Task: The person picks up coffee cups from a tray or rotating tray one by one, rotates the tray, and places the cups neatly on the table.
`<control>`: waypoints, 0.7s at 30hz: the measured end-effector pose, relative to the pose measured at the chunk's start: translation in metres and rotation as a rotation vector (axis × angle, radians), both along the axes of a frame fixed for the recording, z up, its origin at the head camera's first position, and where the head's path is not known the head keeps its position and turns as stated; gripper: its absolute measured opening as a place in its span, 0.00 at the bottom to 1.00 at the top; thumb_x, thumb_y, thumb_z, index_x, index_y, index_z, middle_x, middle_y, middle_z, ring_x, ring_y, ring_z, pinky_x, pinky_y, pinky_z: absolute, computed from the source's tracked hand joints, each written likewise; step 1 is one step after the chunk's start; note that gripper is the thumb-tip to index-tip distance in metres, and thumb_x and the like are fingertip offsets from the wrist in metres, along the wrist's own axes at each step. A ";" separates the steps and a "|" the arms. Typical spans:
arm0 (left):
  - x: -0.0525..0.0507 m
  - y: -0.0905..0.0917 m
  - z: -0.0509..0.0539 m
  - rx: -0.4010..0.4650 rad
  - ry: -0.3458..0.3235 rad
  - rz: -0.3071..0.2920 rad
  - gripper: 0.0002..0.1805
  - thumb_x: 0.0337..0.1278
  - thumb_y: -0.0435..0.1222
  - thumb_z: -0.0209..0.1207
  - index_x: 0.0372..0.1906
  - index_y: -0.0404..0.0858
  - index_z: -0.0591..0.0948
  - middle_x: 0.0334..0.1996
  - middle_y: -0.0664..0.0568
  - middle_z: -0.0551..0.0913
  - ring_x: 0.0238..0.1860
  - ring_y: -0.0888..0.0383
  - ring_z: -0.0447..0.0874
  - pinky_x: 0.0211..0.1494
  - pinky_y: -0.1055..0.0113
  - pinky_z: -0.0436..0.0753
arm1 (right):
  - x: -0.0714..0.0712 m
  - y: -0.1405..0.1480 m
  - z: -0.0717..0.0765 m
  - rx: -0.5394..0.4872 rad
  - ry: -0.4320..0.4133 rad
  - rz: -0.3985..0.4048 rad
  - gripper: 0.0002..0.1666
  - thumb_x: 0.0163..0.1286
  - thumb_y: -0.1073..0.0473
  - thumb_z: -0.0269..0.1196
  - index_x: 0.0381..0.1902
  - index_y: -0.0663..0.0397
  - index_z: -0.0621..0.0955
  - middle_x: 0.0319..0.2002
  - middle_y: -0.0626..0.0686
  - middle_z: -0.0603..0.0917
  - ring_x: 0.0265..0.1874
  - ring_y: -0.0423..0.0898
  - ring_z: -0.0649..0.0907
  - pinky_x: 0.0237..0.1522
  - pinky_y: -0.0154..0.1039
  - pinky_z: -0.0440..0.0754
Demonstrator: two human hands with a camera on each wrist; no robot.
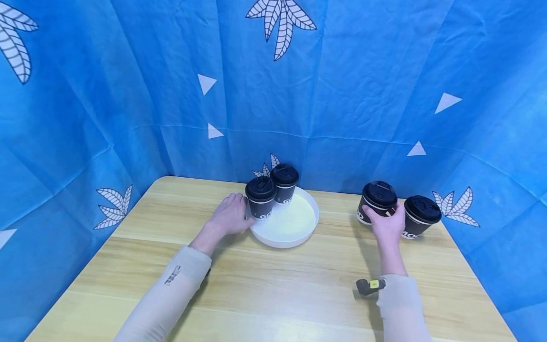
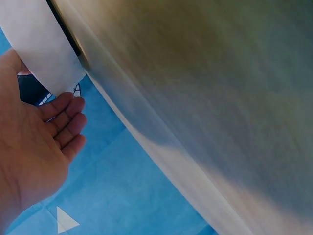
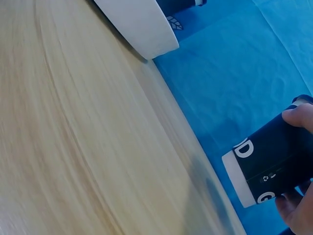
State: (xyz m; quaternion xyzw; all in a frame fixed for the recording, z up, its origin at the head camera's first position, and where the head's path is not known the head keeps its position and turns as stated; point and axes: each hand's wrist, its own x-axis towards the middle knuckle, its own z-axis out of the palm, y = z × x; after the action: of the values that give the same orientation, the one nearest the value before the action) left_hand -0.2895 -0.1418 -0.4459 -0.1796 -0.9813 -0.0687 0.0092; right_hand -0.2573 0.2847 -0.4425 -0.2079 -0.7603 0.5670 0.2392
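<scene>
My left hand (image 1: 232,213) is at the left side of a round white tray (image 1: 284,243). In the left wrist view its thumb goes behind the tray wall (image 2: 41,44) and its curled fingers lie against the outside. Two black paper coffee cups with lids stand on the tray: a front cup (image 1: 260,199) close to this hand and a rear cup (image 1: 285,183). On the right, my right hand (image 1: 391,225) grips another lidded coffee cup (image 1: 378,195). The right wrist view shows this cup (image 3: 269,156) seemingly raised off the table, thumb and fingers on opposite sides.
One more lidded coffee cup (image 1: 420,216) stands just right of my right hand, near the table's right edge. The wooden table (image 1: 278,289) stretches toward me. A blue curtain (image 1: 342,95) with leaf prints hangs behind it and along both sides.
</scene>
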 end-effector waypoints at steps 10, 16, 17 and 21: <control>0.000 0.000 0.001 0.005 -0.002 0.000 0.41 0.58 0.55 0.60 0.62 0.23 0.74 0.56 0.36 0.76 0.57 0.42 0.71 0.70 0.48 0.71 | 0.000 0.005 -0.008 0.037 -0.010 -0.004 0.54 0.56 0.59 0.78 0.77 0.59 0.64 0.69 0.62 0.73 0.69 0.57 0.72 0.73 0.51 0.67; 0.001 0.000 0.002 0.001 0.007 -0.006 0.41 0.58 0.55 0.60 0.62 0.23 0.74 0.55 0.36 0.77 0.57 0.42 0.72 0.69 0.48 0.72 | 0.003 0.007 -0.011 0.048 -0.031 -0.003 0.54 0.57 0.59 0.77 0.76 0.61 0.63 0.68 0.64 0.73 0.68 0.57 0.72 0.72 0.53 0.67; 0.001 0.000 0.002 0.001 0.007 -0.005 0.41 0.58 0.55 0.60 0.62 0.23 0.74 0.55 0.36 0.77 0.56 0.42 0.71 0.69 0.48 0.72 | 0.003 0.007 -0.012 0.048 -0.037 -0.004 0.54 0.57 0.59 0.77 0.76 0.61 0.63 0.68 0.64 0.73 0.68 0.58 0.71 0.73 0.53 0.67; 0.002 0.000 0.001 0.008 0.011 0.000 0.41 0.58 0.55 0.61 0.61 0.24 0.75 0.55 0.36 0.77 0.56 0.42 0.72 0.68 0.49 0.73 | 0.004 0.007 -0.013 0.049 -0.050 0.000 0.55 0.56 0.58 0.78 0.76 0.63 0.62 0.69 0.66 0.72 0.69 0.60 0.71 0.73 0.54 0.65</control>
State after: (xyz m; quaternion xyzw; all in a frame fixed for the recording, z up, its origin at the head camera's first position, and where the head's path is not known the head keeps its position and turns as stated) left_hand -0.2879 -0.1413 -0.4447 -0.1797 -0.9810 -0.0717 0.0155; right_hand -0.2534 0.2922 -0.4553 -0.2164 -0.7797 0.5428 0.2251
